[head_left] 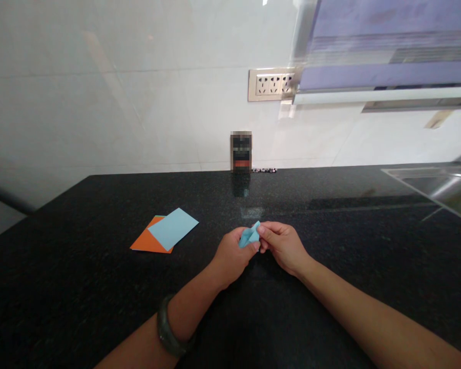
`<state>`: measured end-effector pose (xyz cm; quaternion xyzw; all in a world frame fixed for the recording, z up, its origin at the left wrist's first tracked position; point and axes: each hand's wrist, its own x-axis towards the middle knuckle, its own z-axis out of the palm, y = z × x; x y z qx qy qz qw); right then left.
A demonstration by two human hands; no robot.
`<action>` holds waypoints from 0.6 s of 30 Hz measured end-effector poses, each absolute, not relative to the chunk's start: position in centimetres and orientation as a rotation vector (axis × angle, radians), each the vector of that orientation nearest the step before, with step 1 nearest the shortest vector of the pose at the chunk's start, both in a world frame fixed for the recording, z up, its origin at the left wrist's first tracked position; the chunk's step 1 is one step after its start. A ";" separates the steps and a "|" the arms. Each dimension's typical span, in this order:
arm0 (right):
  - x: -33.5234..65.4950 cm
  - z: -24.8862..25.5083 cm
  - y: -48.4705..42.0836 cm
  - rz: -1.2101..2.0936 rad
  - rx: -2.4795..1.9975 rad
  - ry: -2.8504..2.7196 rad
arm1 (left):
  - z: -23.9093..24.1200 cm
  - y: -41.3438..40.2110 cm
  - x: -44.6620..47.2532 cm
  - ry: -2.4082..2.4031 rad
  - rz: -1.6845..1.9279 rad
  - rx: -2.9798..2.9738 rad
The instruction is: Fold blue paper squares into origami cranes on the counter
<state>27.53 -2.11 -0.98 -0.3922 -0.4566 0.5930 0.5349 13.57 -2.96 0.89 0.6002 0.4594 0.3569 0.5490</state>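
A small folded piece of light blue paper sits between both of my hands above the black countertop. My left hand is closed around its left side, and a dark bangle circles that wrist. My right hand pinches the paper's right edge with thumb and fingers. Both hands rest low over the middle of the counter.
A flat light blue sheet lies over an orange sheet to the left. A small dark object stands at the wall. A socket strip is on the tiled wall, a range hood above right, a steel sink far right.
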 end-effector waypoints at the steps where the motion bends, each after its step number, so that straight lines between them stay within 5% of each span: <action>1: 27.5 -1.0 -2.1 1.415 -0.932 -1.079 | 0.8 -2.9 13.6 1.087 0.845 1.426; 11: 28.9 -0.5 -1.9 1.669 -0.796 -1.122 | 1.7 -2.9 13.2 0.985 0.667 1.347; 18: 29.1 -0.8 -1.7 1.464 -0.821 -1.324 | 1.6 -2.9 13.1 1.027 0.664 1.358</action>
